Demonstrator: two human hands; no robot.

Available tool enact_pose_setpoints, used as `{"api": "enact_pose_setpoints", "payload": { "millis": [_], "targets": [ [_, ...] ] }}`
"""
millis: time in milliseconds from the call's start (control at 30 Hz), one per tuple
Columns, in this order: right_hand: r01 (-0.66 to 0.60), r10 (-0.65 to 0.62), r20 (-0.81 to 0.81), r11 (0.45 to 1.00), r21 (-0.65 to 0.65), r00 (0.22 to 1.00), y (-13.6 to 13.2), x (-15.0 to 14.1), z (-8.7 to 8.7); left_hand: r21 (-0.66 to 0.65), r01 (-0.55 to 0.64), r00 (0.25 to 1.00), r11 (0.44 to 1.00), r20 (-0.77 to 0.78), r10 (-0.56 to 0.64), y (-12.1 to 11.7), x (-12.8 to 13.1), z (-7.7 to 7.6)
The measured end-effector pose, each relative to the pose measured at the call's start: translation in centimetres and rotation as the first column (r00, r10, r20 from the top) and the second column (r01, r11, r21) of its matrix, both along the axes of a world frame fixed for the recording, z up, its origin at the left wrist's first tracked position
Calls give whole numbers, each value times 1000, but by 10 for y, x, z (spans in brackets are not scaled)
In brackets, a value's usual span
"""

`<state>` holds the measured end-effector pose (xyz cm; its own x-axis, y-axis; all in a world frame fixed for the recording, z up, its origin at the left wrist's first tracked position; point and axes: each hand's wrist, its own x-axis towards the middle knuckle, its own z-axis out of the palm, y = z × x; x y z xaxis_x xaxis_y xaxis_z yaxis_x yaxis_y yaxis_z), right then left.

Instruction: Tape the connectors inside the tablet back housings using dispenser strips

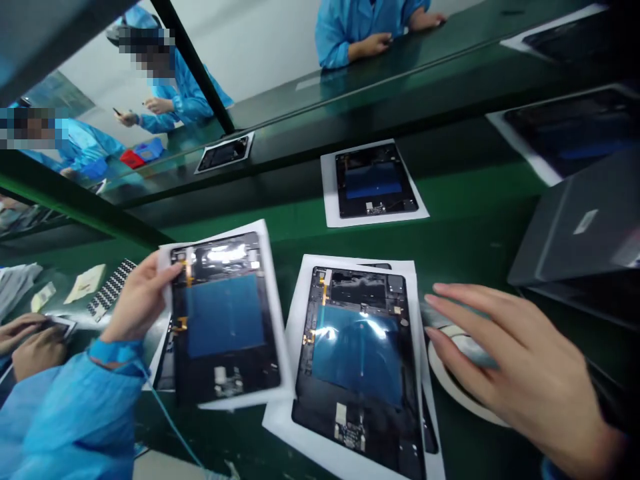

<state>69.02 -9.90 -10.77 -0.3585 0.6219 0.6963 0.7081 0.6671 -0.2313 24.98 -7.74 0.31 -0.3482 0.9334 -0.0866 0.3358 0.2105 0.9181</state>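
My left hand (143,293) grips the upper left edge of an opened tablet (225,320) and the white sheet behind it, thumb on the front. This tablet shows a blue panel, orange flex strips and a small circuit board, and it is held up tilted. Right of it a second opened tablet (360,347) lies on white paper (305,427), with another dark edge showing beneath. My right hand (515,367) hovers beside that tablet's right side with fingers spread, holding nothing. Under those fingers is a white ring-shaped roll (450,380), partly hidden.
Another opened tablet (375,180) lies on paper farther back on the green bench. A grey box (580,227) stands at the right. At the left are a black-dotted sheet (113,287) and a co-worker's hands (37,343). People in blue work across the bench.
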Motion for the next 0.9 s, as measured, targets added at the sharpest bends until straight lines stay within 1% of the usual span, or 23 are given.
{"api": "enact_pose_setpoints", "payload": {
  "millis": [33, 67, 100, 133, 167, 200, 233, 267, 300, 333, 367, 400, 433, 500, 533, 600, 633, 700, 767, 833, 867, 900],
  "targets": [
    [30, -31, 57, 999, 16, 998, 8, -1, 4, -40, 14, 995, 999, -93, -18, 3, -23, 6],
    [59, -61, 129, 998, 23, 990, 20, -4, 7, -70, 60, 973, 996, -220, -74, 7, -42, 9],
    [96, -94, 228, 995, 1, 969, 35, -9, 9, -85, 106, 928, 991, -350, -129, 11, -57, 9],
    [140, -121, 328, 990, -32, 937, 53, -17, 11, -93, 148, 873, 985, -455, -175, 14, -68, 7],
    [198, -137, 438, 976, -95, 888, 74, -26, 13, -80, 179, 826, 981, -529, -193, 17, -74, 4],
    [292, -137, 566, 937, -192, 813, 96, -35, 14, -45, 195, 783, 980, -595, -183, 17, -76, 1],
    [345, -145, 611, 912, -222, 778, 119, -43, 16, -1, 203, 726, 979, -670, -151, 15, -76, -2],
    [377, -147, 642, 895, -237, 753, 141, -50, 16, 42, 225, 642, 973, -758, -116, 9, -73, -3],
    [400, -128, 678, 878, -262, 724, 160, -55, 16, 72, 271, 519, 960, -851, -82, -1, -68, -4],
    [412, -101, 707, 865, -285, 700, 178, -59, 15, 78, 331, 343, 941, -938, -43, -14, -63, -4],
    [421, -67, 735, 853, -309, 675, 191, -61, 14, 48, 425, 223, 904, -973, -53, -29, -57, -3],
    [426, -31, 758, 841, -332, 651, 201, -63, 12, -13, 491, 176, 871, -978, -114, -45, -50, -3],
    [430, 2, 776, 832, -351, 631, 208, -64, 9, -23, 541, 166, 840, -977, -133, -60, -43, -2],
    [429, 50, 798, 823, -373, 600, 214, -67, 4, 13, 655, 198, 755, -968, -155, -84, -24, -3],
    [424, 65, 804, 823, -377, 591, 215, -70, 3, 33, 696, 215, 717, -963, -165, -91, -12, -4],
    [410, 82, 811, 831, -377, 579, 214, -76, 6, 44, 756, 228, 654, -953, -200, -93, 13, -9],
    [402, 85, 813, 836, -372, 576, 212, -79, 10, 38, 778, 224, 628, -949, -220, -90, 26, -12],
    [393, 74, 816, 849, -353, 574, 201, -82, 24, 47, 811, 232, 584, -941, -245, -82, 49, -18],
    [392, 54, 820, 859, -329, 569, 175, -77, 43, 82, 840, 256, 537, -932, -258, -78, 69, -22],
    [361, 56, 815, 877, -316, 577, 130, -63, 62, 130, 870, 286, 476, -919, -272, -82, 84, -25],
    [294, 71, 792, 906, -306, 606, 101, -55, 68, 162, 876, 308, 454, -912, -270, -86, 91, -26],
    [169, 116, 746, 941, -295, 656, 68, -46, 73, 199, 875, 337, 441, -904, -262, -91, 98, -27]
  ]
}}
